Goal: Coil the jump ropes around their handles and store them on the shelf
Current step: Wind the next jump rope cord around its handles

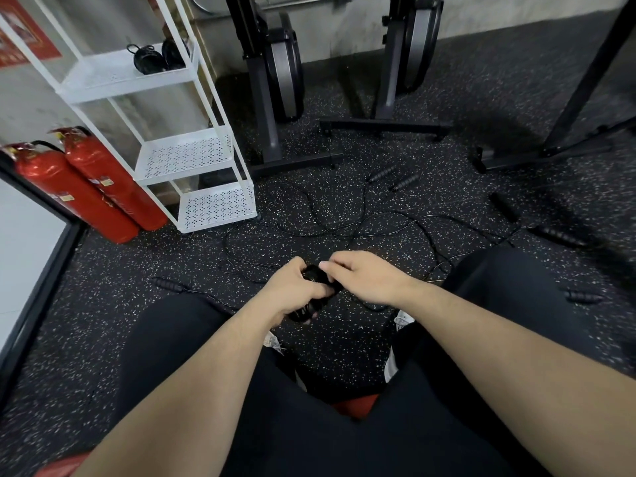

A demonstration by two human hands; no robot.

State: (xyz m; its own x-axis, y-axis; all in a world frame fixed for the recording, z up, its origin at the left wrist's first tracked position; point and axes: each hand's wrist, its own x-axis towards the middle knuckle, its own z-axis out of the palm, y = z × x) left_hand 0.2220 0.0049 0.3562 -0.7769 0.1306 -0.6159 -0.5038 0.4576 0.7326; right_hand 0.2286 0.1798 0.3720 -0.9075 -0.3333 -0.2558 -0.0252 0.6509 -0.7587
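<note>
My left hand (292, 290) grips a black bundle of jump rope handles (315, 292) with rope wound round it, held above the floor between my knees. My right hand (361, 273) is over the bundle's upper end, fingers curled against it. Loose black ropes (309, 218) lie tangled on the speckled floor ahead, with separate black handles at the left (168, 284), far middle (382, 173), (406, 182) and right (561, 237), (583, 297). The white shelf (186, 156) stands at the left; two coiled ropes (156, 58) lie on its upper tier.
Two red fire extinguishers (86, 187) lean beside the shelf. Black exercise machines (275, 80), (409, 63) stand at the back, their floor bars near the ropes. A dark rack leg (578, 98) slants at the right. I sit on a red seat (354, 406).
</note>
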